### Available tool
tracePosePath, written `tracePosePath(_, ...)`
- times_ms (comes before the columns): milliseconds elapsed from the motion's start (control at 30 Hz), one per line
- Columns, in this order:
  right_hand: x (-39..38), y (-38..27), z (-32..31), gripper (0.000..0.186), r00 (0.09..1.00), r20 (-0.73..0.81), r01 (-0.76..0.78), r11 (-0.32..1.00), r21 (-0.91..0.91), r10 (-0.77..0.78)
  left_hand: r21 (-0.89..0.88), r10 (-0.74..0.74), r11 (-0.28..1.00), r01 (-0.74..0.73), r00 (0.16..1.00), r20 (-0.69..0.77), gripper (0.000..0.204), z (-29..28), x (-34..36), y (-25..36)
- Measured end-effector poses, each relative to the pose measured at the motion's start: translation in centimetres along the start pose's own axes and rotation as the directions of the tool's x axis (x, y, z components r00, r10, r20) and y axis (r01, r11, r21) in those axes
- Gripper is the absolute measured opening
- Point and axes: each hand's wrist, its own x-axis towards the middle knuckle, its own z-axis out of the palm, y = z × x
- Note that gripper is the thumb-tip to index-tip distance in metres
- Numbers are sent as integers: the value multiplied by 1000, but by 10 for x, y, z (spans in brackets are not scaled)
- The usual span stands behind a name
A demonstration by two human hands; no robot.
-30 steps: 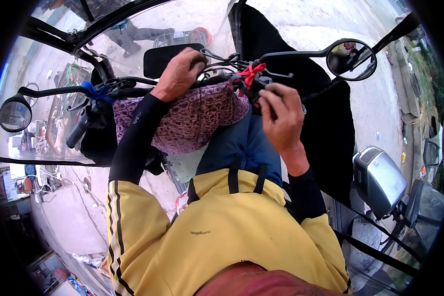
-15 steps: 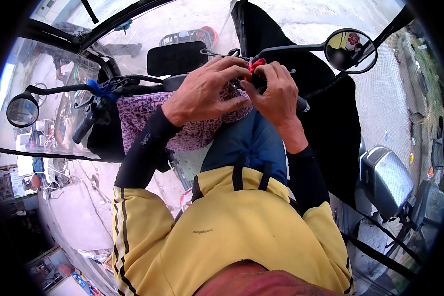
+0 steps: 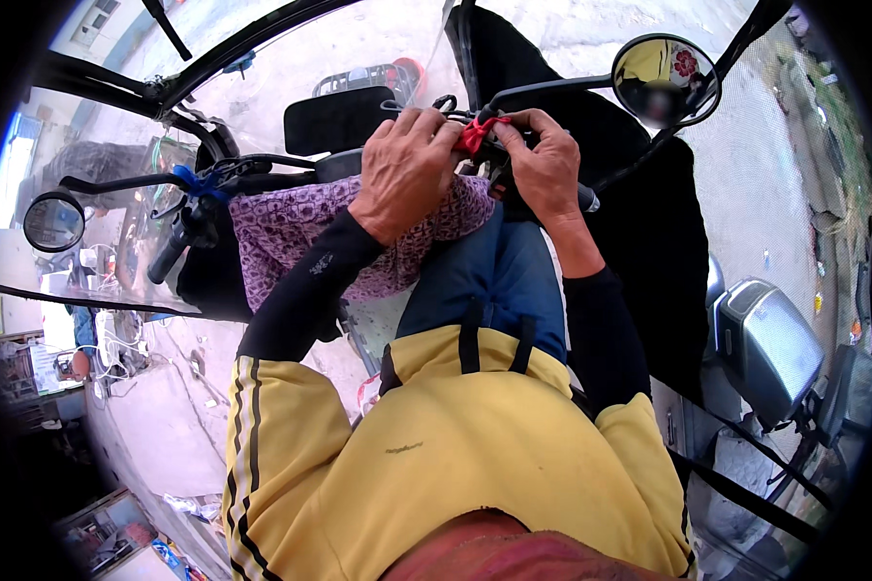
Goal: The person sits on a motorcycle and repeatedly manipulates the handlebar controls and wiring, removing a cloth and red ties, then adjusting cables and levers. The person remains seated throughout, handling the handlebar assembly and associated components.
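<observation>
A red cloth strip (image 3: 476,137) is knotted at the foot of the right mirror's stem, on the handlebar of a vehicle with a clear windscreen. My right hand (image 3: 549,172) pinches the strip's right end between thumb and fingertips. From the other side my left hand (image 3: 409,172) closes its fingers on the strip's left part; its thumb is mostly hidden. Beneath my left hand hangs a purple patterned cloth (image 3: 295,230), draped over the bar and reaching toward my knees.
Round mirrors stand at left (image 3: 54,222) and right (image 3: 665,81). A blue tie (image 3: 202,182) wraps the left bar near the black grip (image 3: 170,254). Black fabric (image 3: 664,261) hangs at right, beside a silver-grey lamp housing (image 3: 767,349). A black panel (image 3: 337,121) rises ahead.
My left hand has drawn its fingers in against the strip, and my right hand has shifted slightly up. More of the red knot shows between them. The view has shifted a little.
</observation>
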Motion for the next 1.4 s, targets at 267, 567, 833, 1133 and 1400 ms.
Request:
tracePosePath(267,-11,8,-9,12,994,38,95,970,222,-106,-116,-64,991,61,998,-23,16,-4,2,-1)
tracePosePath(567,-15,2,-12,8,987,6,155,971,180,-159,-574,-310,706,416,909,278,20,3,12,-4)
tracePosePath(833,-11,3,-17,7,987,29,152,975,163,-158,-950,-484,-23,312,828,283,22,-75,28,-2)
tracePosePath(1133,-9,2,-11,12,978,-2,207,971,116,-208,-782,-246,532,325,943,225,30,-25,48,-29)
tracePosePath(1400,-9,1,-11,14,987,23,156,986,65,-158,-158,-49,985,64,994,99,19,-11,27,-7)
